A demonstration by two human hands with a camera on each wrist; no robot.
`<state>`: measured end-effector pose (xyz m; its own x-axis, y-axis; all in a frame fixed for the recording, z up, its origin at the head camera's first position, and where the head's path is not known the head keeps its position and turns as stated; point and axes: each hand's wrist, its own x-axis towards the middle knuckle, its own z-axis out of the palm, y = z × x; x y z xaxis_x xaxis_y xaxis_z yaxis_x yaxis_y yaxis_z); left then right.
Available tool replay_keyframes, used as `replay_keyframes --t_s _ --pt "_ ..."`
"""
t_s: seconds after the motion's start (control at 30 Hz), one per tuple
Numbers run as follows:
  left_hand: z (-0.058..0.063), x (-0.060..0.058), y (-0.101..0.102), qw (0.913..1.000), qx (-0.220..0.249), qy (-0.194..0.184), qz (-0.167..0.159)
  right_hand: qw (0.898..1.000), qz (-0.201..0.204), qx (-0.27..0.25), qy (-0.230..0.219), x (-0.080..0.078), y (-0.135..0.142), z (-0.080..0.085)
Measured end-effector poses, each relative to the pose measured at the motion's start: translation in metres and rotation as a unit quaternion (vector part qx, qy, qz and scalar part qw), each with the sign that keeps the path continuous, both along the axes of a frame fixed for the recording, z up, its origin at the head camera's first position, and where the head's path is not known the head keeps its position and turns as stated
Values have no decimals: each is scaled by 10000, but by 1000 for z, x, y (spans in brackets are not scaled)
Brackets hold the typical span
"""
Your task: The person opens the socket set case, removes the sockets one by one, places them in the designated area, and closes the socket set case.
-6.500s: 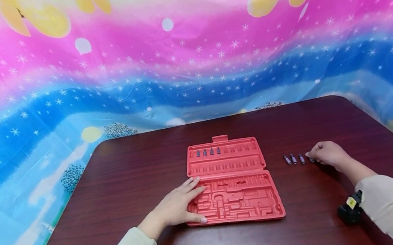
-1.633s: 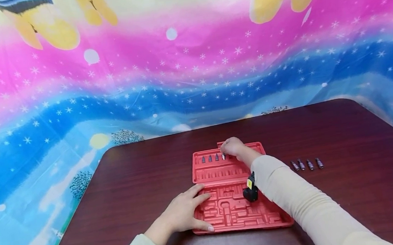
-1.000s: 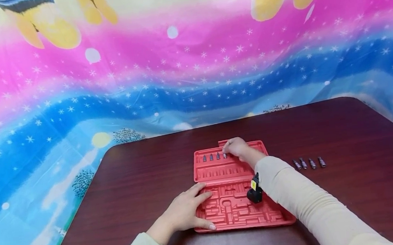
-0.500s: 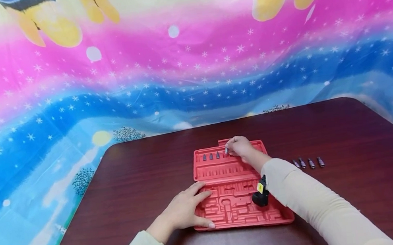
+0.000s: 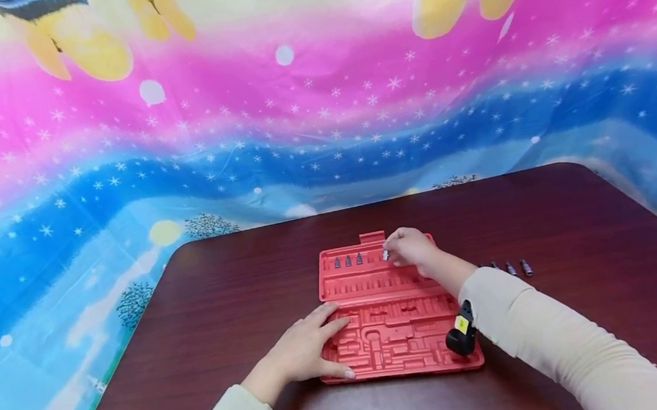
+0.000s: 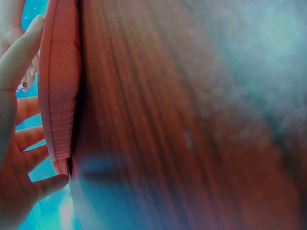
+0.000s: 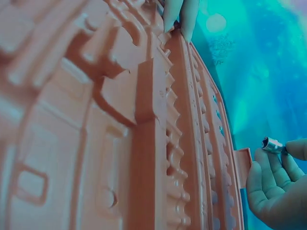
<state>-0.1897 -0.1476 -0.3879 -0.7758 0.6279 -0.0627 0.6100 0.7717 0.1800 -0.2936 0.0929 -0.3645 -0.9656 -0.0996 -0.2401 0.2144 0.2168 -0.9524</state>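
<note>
Thumb and fingertips of my right hand (image 5: 410,250) pinch a small silver socket bit (image 5: 386,254) over the lid half of an opened red plastic case (image 5: 374,298). In the right wrist view the socket bit (image 7: 272,144) shows its hollow end, pointing away from the fingers. Three dark pointed socket bits (image 5: 348,261) stand in the lid's upper row, at the left. My left hand (image 5: 296,352) rests with spread, straight fingers on the case's left edge; in the left wrist view its fingers (image 6: 41,184) lie along the case's side wall.
Several more socket bits (image 5: 526,268) lie on the dark wooden table (image 5: 241,287) right of the case, partly hidden by the right sleeve (image 5: 545,322). The case's moulded lower half lies nearest me. A printed cloth (image 5: 316,86) hangs behind the table.
My right hand left the socket bits on the table, reached to the lid and drew the fourth socket bit out of its row. It has since shifted right. My left hand stays on the case.
</note>
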Motion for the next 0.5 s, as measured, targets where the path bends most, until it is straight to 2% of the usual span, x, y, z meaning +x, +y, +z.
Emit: replay_keyframes --t_s 0.17,0.5 --pt "0 0 -1 10000 32 24 -23 9999 143 -43 22 9 8 5" --pt "0 1 -2 9999 82 30 -59 9974 493 -462 261 30 35 19"
